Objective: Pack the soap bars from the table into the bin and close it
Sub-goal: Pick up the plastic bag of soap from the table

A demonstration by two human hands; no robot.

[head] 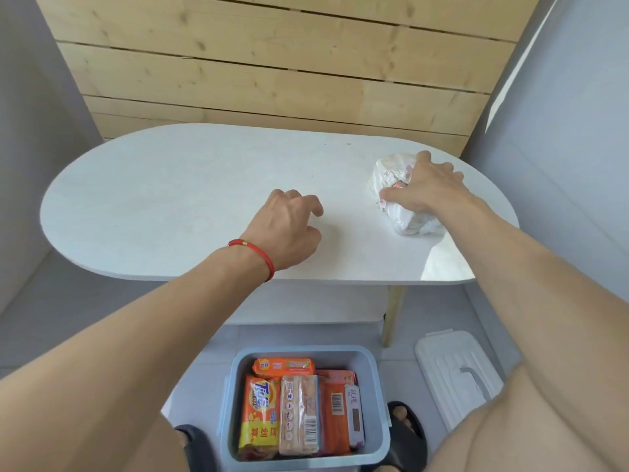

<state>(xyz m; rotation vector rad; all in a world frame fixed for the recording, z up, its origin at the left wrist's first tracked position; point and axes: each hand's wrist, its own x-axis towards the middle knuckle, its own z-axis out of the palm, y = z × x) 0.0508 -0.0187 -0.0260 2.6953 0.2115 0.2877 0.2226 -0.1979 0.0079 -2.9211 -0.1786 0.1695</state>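
A crumpled white plastic bag [391, 178] with something red and white showing inside lies at the right end of the white oval table [190, 185]. My right hand [427, 187] rests on top of it, fingers spread over it. Over the table's middle hovers my left hand [292, 226], fingers loosely curled and holding nothing; a red cord circles its wrist. On the floor below me stands the light blue bin [376, 379], uncovered, with several wrapped soap bars [262, 413] packed in it. Its white lid [452, 369] lies on the floor to the right.
A wooden slat wall stands behind the table. A lower shelf and a wooden table leg [391, 315] are under the tabletop. My feet in black sandals [406, 434] flank the bin on the tiled floor.
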